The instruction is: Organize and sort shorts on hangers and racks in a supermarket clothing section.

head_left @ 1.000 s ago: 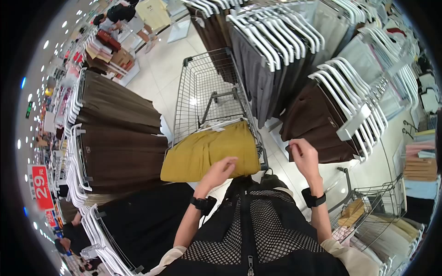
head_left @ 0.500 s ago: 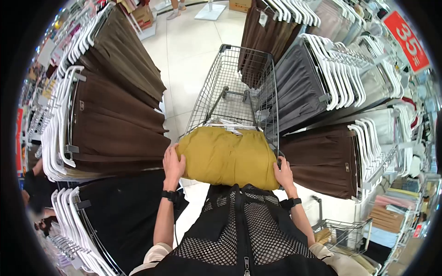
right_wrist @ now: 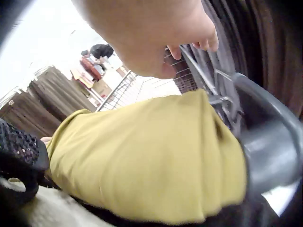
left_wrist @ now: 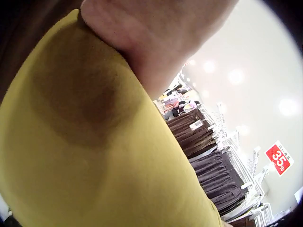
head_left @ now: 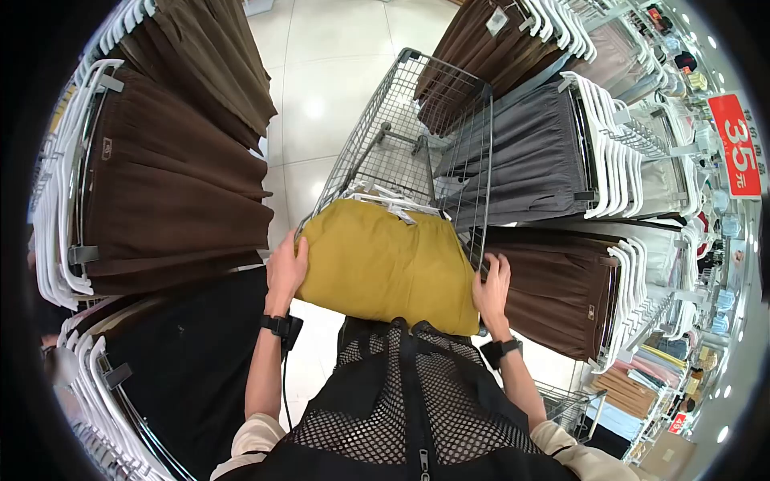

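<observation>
A mustard-yellow garment (head_left: 385, 264), folded over into a thick bundle, lies across the near end of a wire shopping cart (head_left: 401, 60). White hangers (head_left: 385, 196) stick out from its far side into the basket. My left hand (head_left: 285, 272) rests against the garment's left end, thumb along the cloth; its fingertips are hidden in the left wrist view. On the other side, my right hand (head_left: 493, 293) is at the garment's right end, fingers loosely bent beside the cart's rim. The right wrist view shows those fingers above the cloth, near the grey plastic cart part (right_wrist: 274, 137).
Brown trousers (head_left: 168, 176) and black ones (head_left: 192, 345) hang on racks at the left. Grey trousers (head_left: 521, 160) and more brown trousers (head_left: 545, 297) hang close on the right. Pale floor tiles (head_left: 321, 104) run ahead between the racks. A red price sign (head_left: 734, 144) stands at right.
Both hands have come down from above the garment to its two ends. The garment now lies straighter and more bunched across the cart. The head view has turned, and the racks have shifted.
</observation>
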A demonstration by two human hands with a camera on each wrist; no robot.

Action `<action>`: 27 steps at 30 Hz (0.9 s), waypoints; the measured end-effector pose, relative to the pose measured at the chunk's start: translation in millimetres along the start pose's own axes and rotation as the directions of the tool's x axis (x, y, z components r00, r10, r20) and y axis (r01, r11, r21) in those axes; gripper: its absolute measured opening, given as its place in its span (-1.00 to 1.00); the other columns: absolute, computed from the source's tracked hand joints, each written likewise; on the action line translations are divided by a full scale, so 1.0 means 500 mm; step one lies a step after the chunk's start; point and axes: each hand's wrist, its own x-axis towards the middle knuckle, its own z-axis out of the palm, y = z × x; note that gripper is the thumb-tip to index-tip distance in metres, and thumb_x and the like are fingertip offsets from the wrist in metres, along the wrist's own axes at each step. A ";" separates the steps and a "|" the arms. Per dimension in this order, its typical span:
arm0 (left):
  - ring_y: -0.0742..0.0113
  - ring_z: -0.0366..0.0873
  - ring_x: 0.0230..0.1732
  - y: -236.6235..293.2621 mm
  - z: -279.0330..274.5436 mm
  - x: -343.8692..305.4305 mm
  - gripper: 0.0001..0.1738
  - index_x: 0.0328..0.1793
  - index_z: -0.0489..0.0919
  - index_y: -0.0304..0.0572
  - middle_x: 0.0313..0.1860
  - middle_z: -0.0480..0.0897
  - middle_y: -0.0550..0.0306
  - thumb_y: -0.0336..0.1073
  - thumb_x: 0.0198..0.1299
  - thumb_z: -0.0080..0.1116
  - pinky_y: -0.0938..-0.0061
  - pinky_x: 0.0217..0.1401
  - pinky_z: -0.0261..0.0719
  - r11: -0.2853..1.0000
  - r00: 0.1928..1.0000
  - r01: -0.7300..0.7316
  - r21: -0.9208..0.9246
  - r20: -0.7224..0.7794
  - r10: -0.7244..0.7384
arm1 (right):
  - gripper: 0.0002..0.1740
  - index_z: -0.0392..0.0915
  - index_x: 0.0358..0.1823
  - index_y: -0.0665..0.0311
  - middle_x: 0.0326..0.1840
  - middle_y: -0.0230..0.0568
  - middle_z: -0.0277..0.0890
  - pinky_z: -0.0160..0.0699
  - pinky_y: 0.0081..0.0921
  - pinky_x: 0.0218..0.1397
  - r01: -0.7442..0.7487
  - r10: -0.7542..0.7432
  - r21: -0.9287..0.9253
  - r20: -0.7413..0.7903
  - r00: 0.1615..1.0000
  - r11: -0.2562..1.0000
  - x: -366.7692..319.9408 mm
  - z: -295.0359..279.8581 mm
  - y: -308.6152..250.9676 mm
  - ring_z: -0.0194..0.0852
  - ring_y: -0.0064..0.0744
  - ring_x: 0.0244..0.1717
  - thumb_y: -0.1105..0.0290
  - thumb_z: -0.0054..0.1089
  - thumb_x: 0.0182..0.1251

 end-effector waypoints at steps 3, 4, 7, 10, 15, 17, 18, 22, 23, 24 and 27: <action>-0.39 0.71 0.08 0.008 0.008 -0.003 -0.54 0.45 0.60 -0.13 0.04 0.77 -0.38 -0.08 0.62 0.00 -0.13 0.14 0.64 0.999 0.999 0.010 0.031 -0.048 -0.009 | -0.50 0.50 0.34 0.31 0.43 0.21 0.44 0.44 0.01 0.48 0.132 -0.149 0.168 0.094 0.984 0.977 0.119 0.027 -0.042 0.41 0.31 0.42 0.44 0.28 0.37; -0.38 0.71 0.07 0.012 0.007 -0.001 -0.56 0.45 0.60 -0.12 0.03 0.77 -0.36 -0.11 0.63 -0.01 -0.14 0.12 0.64 0.997 0.999 0.039 0.070 -0.031 -0.037 | -0.50 0.50 0.33 0.32 0.41 0.23 0.45 0.45 0.02 0.47 0.168 -0.208 0.244 0.151 0.966 0.955 0.156 0.064 -0.042 0.42 0.31 0.41 0.44 0.28 0.37; -0.37 0.72 0.04 0.015 0.008 0.002 -0.58 0.45 0.60 -0.10 -0.03 0.78 -0.34 -0.14 0.64 -0.01 -0.14 0.09 0.65 0.996 0.998 0.039 0.079 -0.044 -0.036 | -0.51 0.49 0.33 0.34 0.34 0.30 0.49 0.47 0.04 0.46 0.201 -0.359 0.414 0.349 0.866 0.888 0.263 0.201 -0.049 0.47 0.35 0.36 0.39 0.28 0.40; -0.36 0.73 0.01 0.034 0.002 0.006 -0.59 0.43 0.62 -0.10 -0.06 0.78 -0.32 -0.15 0.63 0.01 -0.13 0.06 0.65 0.987 0.995 0.098 0.125 -0.034 -0.094 | -0.47 0.48 0.35 0.36 0.36 0.32 0.52 0.48 0.04 0.48 0.113 -0.274 0.297 0.584 0.764 0.948 0.340 0.402 -0.011 0.46 0.38 0.40 0.23 0.26 0.46; -0.35 0.72 0.02 0.055 0.015 0.012 -0.63 0.41 0.65 -0.04 -0.04 0.77 -0.31 -0.18 0.62 0.07 -0.06 0.03 0.67 0.979 0.982 0.176 0.100 -0.086 -0.168 | -0.31 0.42 0.48 0.38 0.43 0.37 0.51 0.46 0.07 0.52 0.081 -0.151 0.129 0.776 0.612 0.988 0.435 0.606 0.015 0.45 0.36 0.47 0.00 0.16 0.55; -0.34 0.72 0.04 0.064 0.018 0.019 -0.63 0.42 0.65 -0.03 -0.02 0.77 -0.31 -0.19 0.62 0.08 -0.02 0.03 0.68 0.971 0.975 0.210 0.113 -0.097 -0.200 | -0.28 0.41 0.51 0.37 0.46 0.38 0.50 0.44 0.11 0.52 0.124 -0.184 0.138 0.802 0.568 0.983 0.444 0.649 0.019 0.44 0.39 0.49 -0.04 0.12 0.56; -0.33 0.73 0.05 0.075 0.016 0.022 -0.64 0.42 0.66 -0.03 0.00 0.77 -0.30 -0.20 0.62 0.10 0.03 0.04 0.69 0.967 0.969 0.240 0.084 -0.088 -0.233 | -0.26 0.40 0.53 0.37 0.46 0.38 0.51 0.44 0.11 0.53 0.139 -0.190 0.137 0.832 0.522 0.981 0.441 0.665 0.025 0.45 0.39 0.48 -0.06 0.10 0.57; -0.33 0.74 0.04 0.072 0.024 0.030 -0.65 0.40 0.67 -0.08 -0.01 0.77 -0.31 -0.23 0.61 0.12 0.09 0.02 0.70 0.959 0.958 0.278 0.058 -0.092 -0.272 | -0.32 0.58 0.35 0.38 0.26 0.35 0.67 0.55 0.10 0.42 0.155 -0.158 0.102 0.897 0.412 0.983 0.427 0.716 0.034 0.64 0.35 0.30 -0.09 0.02 0.58; -0.33 0.74 0.04 0.071 0.026 0.031 -0.65 0.39 0.68 -0.08 -0.02 0.77 -0.32 -0.24 0.61 0.13 0.10 0.01 0.70 0.956 0.955 0.288 0.059 -0.088 -0.282 | -0.35 0.61 0.30 0.38 0.20 0.34 0.71 0.58 0.09 0.38 0.171 -0.168 0.101 0.881 0.443 0.980 0.425 0.701 0.028 0.68 0.32 0.26 -0.08 0.01 0.58; -0.32 0.74 0.04 0.070 0.027 0.031 -0.66 0.39 0.68 -0.09 -0.02 0.77 -0.32 -0.24 0.60 0.13 0.10 0.01 0.70 0.954 0.953 0.295 0.058 -0.085 -0.290 | -0.39 0.63 0.25 0.38 0.18 0.31 0.72 0.60 0.11 0.35 0.188 -0.163 0.084 0.874 0.457 0.978 0.417 0.704 0.037 0.69 0.32 0.24 -0.05 0.05 0.56; -0.32 0.75 0.01 0.072 0.026 0.034 -0.66 0.38 0.69 -0.10 -0.05 0.77 -0.32 -0.25 0.60 0.13 0.11 0.00 0.70 0.954 0.952 0.295 0.052 -0.097 -0.289 | -0.53 0.68 0.08 0.36 0.10 0.24 0.75 0.63 0.17 0.27 0.247 -0.175 0.048 0.836 0.520 0.968 0.426 0.711 0.042 0.72 0.33 0.15 0.06 0.17 0.50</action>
